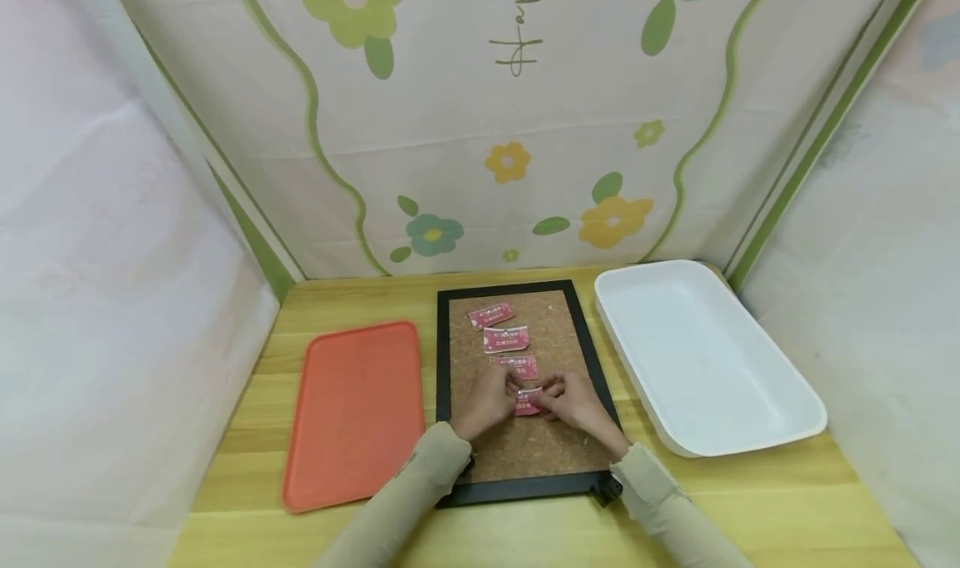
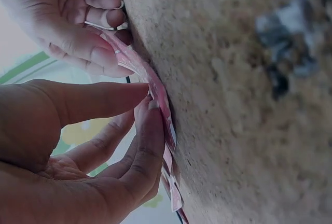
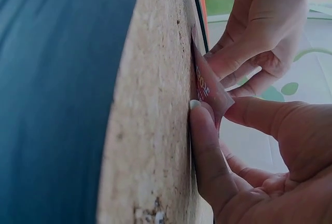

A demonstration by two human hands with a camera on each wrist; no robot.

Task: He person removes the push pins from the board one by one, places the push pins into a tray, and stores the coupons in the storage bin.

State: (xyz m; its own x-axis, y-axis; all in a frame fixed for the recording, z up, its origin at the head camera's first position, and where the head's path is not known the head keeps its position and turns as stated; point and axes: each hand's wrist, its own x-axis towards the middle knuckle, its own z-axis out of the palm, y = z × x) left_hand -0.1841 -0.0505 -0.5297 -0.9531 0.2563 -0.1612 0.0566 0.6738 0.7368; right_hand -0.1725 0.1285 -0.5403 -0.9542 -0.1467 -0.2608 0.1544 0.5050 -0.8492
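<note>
A small pink paper coupon point(image 1: 528, 403) with white print lies against the cork board point(image 1: 525, 451), between both hands. My left hand point(image 1: 489, 399) pinches at its upper left part, with thumb and fingertips meeting close to the paper in the left wrist view. Whether a pin sits between those fingertips is hidden. My right hand point(image 1: 576, 401) holds the coupon's right side; in the right wrist view, thumb and finger pinch a corner point(image 3: 224, 103) that is lifted off the cork. Above the hands, several similar coupons point(image 1: 506, 339) run up the board in a column, with small pin-like spots at their top edges.
The board has a black frame point(image 1: 525, 491) and lies on a wooden table point(image 1: 247, 434). To the left is an orange tray point(image 1: 356, 418); a white deep tray point(image 1: 705, 359) stands to the right. Flower-patterned cloth point(image 1: 450, 134) walls the back and sides.
</note>
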